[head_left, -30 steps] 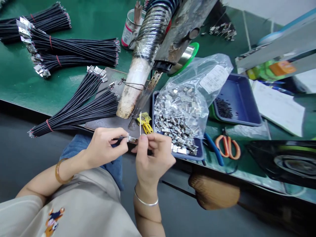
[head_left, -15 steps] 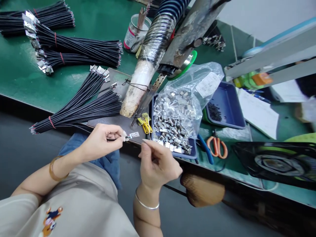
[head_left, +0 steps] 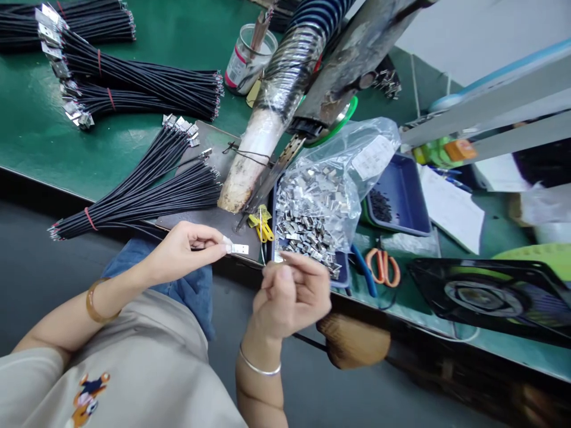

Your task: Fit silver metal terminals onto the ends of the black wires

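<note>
My left hand (head_left: 190, 252) pinches a silver USB plug (head_left: 239, 249) by its rear end, the metal tip pointing right. Any cable behind the plug is hidden by the fingers. To the right, my right hand (head_left: 292, 294) is raised with its fingers curled and thumb close to the forefinger; what they grip, if anything, is too small to make out. A thin pale wire (head_left: 262, 238) hangs just left of its fingertips. Behind that hand, a blue tray (head_left: 342, 274) carries a clear bag (head_left: 377, 134) and many loose silver plug shells (head_left: 307, 229).
Bundled black cables (head_left: 147, 199) lie at left. A wrapped hose (head_left: 254, 160) slants down beside a metal arm (head_left: 343, 77). Yellow clips (head_left: 264, 226), orange-handled scissors (head_left: 382, 267), a second blue tray (head_left: 408, 190), a black fan (head_left: 486, 297) and a jar (head_left: 245, 59) stand around.
My right hand has drawn slightly right and down, away from the plug, and its fingertips have turned. My left hand stays nearly in place, with the plug rotated to show its flat face.
</note>
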Available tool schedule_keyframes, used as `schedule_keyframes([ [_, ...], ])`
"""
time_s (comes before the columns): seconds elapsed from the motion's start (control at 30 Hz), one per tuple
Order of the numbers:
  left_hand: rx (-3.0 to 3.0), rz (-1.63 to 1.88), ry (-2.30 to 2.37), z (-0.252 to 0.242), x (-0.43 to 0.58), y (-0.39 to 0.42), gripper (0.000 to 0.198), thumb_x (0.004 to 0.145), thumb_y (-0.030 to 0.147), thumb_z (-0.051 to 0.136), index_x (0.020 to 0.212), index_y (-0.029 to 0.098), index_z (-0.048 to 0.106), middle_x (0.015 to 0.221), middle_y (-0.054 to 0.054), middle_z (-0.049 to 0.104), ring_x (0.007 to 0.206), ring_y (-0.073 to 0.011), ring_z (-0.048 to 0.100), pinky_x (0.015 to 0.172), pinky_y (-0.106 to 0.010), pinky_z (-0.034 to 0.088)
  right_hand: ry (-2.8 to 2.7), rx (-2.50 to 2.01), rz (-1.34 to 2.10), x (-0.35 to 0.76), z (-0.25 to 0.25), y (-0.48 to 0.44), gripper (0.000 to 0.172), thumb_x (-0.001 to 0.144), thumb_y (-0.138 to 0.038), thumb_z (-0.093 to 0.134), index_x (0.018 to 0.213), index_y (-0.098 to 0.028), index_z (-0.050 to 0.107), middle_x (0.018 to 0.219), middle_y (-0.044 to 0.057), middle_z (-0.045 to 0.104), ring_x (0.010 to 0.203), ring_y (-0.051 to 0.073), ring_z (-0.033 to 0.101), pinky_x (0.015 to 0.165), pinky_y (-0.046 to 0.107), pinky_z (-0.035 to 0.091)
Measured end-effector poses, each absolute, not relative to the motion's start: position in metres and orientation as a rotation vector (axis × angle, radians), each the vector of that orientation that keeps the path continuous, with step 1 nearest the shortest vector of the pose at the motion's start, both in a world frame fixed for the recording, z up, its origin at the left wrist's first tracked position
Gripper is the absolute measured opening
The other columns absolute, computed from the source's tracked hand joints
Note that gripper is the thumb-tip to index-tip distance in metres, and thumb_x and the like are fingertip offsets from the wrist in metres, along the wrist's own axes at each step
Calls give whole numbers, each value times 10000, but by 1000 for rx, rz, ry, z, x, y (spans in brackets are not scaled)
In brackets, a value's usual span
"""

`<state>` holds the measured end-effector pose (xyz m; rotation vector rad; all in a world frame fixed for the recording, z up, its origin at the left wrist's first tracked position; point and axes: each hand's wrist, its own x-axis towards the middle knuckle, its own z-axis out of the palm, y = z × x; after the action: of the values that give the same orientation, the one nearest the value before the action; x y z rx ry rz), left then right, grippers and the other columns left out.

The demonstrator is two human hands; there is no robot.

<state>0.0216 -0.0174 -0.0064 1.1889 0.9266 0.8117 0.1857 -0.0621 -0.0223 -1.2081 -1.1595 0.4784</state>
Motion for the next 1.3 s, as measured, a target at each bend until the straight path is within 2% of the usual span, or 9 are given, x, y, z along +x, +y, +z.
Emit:
schedule_keyframes([
  [0.1, 1147, 834, 962, -10, 25, -15, 229, 781, 325, 642, 712, 107, 668, 582, 33, 444, 547, -71, 342, 499, -202, 268, -1153, -1161, 356, 188, -23, -61, 142, 960, -184, 575, 1089, -237, 602, 706, -73, 722, 401, 66, 580, 428, 176, 470],
  [0.2, 1133, 851, 978, -12, 27, -14, 213, 781, 303, 644, 701, 107, 664, 563, 44, 412, 529, -62, 312, 480, -197, 235, -1300, -1251, 236, 189, -28, -60, 135, 938, -130, 621, 1039, -220, 619, 906, 2, 794, 668, 148, 769, 624, 275, 632],
  [0.37, 1152, 910, 997, -13, 31, -12, 194, 774, 280, 646, 689, 107, 671, 595, 26, 490, 543, -64, 370, 500, -192, 297, -1643, -1257, 77, 185, -35, -55, 138, 887, -103, 691, 950, -222, 661, 1031, 58, 803, 915, 198, 791, 794, 325, 657],
  [0.53, 1181, 960, 1057, -10, 37, -10, 156, 763, 231, 635, 678, 104, 669, 580, 28, 512, 533, -60, 382, 489, -184, 297, -1635, -1250, 70, 180, -35, -46, 143, 880, -97, 696, 927, -222, 644, 1025, 59, 805, 937, 181, 784, 777, 293, 643],
  [0.7, 1141, 1030, 1069, -6, 40, -8, 123, 748, 208, 625, 674, 114, 656, 626, 4, 601, 569, -74, 484, 539, -183, 401, -1591, -1244, 120, 178, -35, -41, 133, 873, -102, 704, 906, -218, 646, 1042, 67, 803, 926, 170, 783, 754, 266, 640],
  [0.83, 1131, 1036, 1088, -5, 40, -7, 139, 744, 225, 635, 657, 119, 659, 605, 8, 597, 564, -78, 497, 540, -184, 421, -1584, -1268, 154, 177, -32, -41, 110, 877, -123, 703, 903, -220, 659, 1038, 67, 803, 954, 193, 785, 753, 290, 657],
  [0.97, 1143, 1003, 1078, -2, 39, -6, 123, 736, 221, 631, 670, 123, 664, 585, 23, 569, 531, -65, 444, 510, -181, 379, -1565, -1288, 214, 178, -29, -44, 111, 879, -131, 680, 844, -222, 626, 1076, 72, 799, 882, 196, 795, 741, 313, 676],
  [1.17, 1186, 953, 1102, -1, 40, -7, 124, 731, 212, 610, 636, 133, 620, 534, 59, 414, 501, -55, 307, 464, -190, 246, -1593, -1328, 318, 179, -29, -49, 128, 898, -159, 643, 814, -226, 572, 1115, 87, 791, 833, 197, 800, 729, 316, 674],
  [1.3, 1267, 910, 1126, -2, 39, -10, 154, 765, 232, 586, 649, 133, 612, 547, 59, 384, 517, -62, 291, 471, -199, 230, -1585, -1339, 345, 186, -29, -51, 93, 916, -192, 627, 847, -233, 579, 1084, 75, 798, 876, 191, 792, 740, 312, 655],
])
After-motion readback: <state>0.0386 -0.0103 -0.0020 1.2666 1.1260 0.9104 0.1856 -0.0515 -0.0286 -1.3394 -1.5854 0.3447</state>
